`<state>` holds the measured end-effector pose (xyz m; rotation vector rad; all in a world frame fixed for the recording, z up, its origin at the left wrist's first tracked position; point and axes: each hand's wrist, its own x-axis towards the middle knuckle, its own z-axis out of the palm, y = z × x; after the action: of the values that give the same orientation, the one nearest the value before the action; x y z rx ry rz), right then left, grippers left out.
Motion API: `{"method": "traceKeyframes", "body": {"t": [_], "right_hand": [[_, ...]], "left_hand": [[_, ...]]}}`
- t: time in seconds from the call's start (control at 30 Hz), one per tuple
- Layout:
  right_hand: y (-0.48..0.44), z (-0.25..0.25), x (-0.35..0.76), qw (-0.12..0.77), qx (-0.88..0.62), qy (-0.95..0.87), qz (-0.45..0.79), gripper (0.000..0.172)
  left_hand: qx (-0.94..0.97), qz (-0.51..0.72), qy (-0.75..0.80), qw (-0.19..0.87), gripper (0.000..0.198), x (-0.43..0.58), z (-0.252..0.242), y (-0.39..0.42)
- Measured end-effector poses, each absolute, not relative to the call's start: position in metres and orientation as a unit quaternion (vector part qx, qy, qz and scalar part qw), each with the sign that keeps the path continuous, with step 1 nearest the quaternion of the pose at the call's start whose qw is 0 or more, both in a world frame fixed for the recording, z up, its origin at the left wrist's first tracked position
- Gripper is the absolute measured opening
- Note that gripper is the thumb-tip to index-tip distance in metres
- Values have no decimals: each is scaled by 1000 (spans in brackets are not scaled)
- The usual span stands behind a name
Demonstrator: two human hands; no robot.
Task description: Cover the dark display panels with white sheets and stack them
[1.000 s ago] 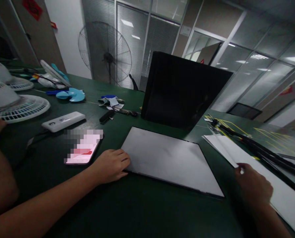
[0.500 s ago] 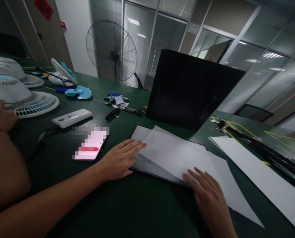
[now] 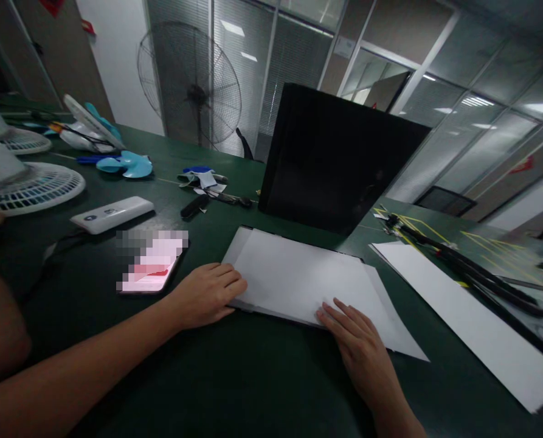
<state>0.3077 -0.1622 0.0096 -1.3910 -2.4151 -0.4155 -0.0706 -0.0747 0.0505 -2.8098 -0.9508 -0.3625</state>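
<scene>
A white sheet (image 3: 307,280) lies on top of a flat dark-edged panel (image 3: 240,238) on the green table (image 3: 235,377). My left hand (image 3: 205,293) rests at the sheet's left edge, fingers loosely curled against it. My right hand (image 3: 357,347) lies flat on the sheet's near right part, fingers stretched out. Neither hand grips anything that I can see.
A black panel (image 3: 339,161) stands upright behind the sheet. A phone (image 3: 150,267) and a white remote-like box (image 3: 111,214) lie to the left, with white fan grilles (image 3: 29,188) and blue fan blades (image 3: 125,164). Another long white sheet (image 3: 463,316) and black cables (image 3: 472,267) lie right.
A second ago my right hand was at the long sheet on the right. A white sheet has since been brought over the flat panel and pressed flatter; both hands now rest on it.
</scene>
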Motion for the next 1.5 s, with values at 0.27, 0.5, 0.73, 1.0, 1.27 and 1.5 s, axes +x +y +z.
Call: {"method": "traceKeyframes", "body": {"t": [0.27,0.5,0.73,1.0,1.27,1.5], "right_hand": [[-163,14,297,183,-476,-855,-94,47],[-166,14,304,240,-561,-775,-162,42],[-170,-3,320,155,-820,-524,-166,73],[-167,-9,321,107,-824,-546,-107,87],[-162,-2,320,93,-837,-536,-54,84],[-163,-7,327,97,-829,-546,-71,81]], "left_hand": [[-893,-88,-441,22,64,-72,53,-71],[-877,-63,-476,-27,72,-71,56,-72],[-874,-59,-481,-37,76,-70,57,-72],[-873,-60,-484,-34,78,-71,56,-71],[-869,-70,-490,-19,65,-72,50,-68],[-869,-76,-488,-19,66,-72,50,-68]]}}
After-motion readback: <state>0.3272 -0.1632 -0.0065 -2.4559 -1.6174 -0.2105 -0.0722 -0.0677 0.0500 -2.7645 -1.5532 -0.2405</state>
